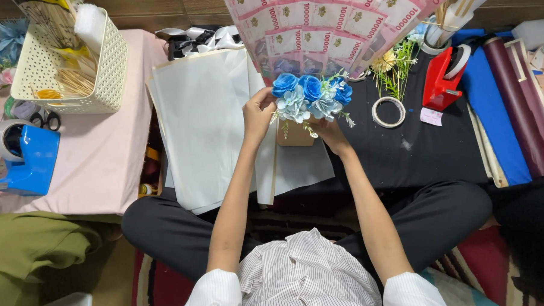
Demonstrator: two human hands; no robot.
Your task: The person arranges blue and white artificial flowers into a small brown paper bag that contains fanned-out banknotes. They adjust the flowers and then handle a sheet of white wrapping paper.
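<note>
Here both hands (257,114) (330,134) hold the blue flower bouquet (311,96).

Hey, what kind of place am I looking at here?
Probably a home craft or gift-bouquet workspace on the floor. A person sits cross-legged, both hands on a blue flower cluster fronting a fan of pink banknotes, with white wrapping sheets, a red tape dispenser and a basket of sticks nearby.

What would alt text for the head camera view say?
Both hands, the left hand and right hand, hold a bouquet of blue flowers backed by fanned pink banknotes, above white paper sheets. A red tape dispenser stands to the right.
</note>
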